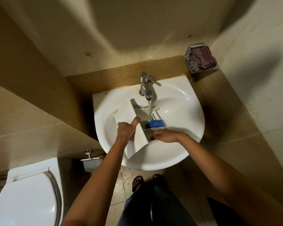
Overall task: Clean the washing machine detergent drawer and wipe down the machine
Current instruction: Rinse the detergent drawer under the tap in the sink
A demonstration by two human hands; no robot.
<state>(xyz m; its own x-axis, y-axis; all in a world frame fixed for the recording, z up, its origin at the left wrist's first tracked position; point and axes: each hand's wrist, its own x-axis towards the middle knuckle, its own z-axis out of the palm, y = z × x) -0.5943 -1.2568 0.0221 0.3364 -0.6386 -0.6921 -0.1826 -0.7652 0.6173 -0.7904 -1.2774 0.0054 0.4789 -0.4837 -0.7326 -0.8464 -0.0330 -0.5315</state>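
The detergent drawer [126, 115] is out of the machine and sits tilted in the sink [153, 162]. Its back end is under the tap [145, 86], whose stream of water [149, 106] falls into the far compartment.

The left hand [127, 130] clamps the broad white front panel, thumb flat on its face and fingers wrapped behind it. The right hand [166, 136] lies along the drawer's near wall with its fingers tucked down by the near compartment. I cannot tell whether they grip the wall or just rub inside.

To rinse well, I would tip the drawer so that each compartment comes under the stream in turn. The corners need working with the fingertips, since residue probably cakes there. I would also lift out the blue insert [154, 124] and flush beneath it. The left-hand grip should stay firm, as wet plastic is likely slippery against porcelain.

The blue insert sits in the compartment on the right side of the drawer. How much water has pooled in the drawer is too hard to see. The metal wall dish [204, 70] beside the sink holds a crumpled checked cloth [204, 58], handy for wiping the machine, which is not in view.
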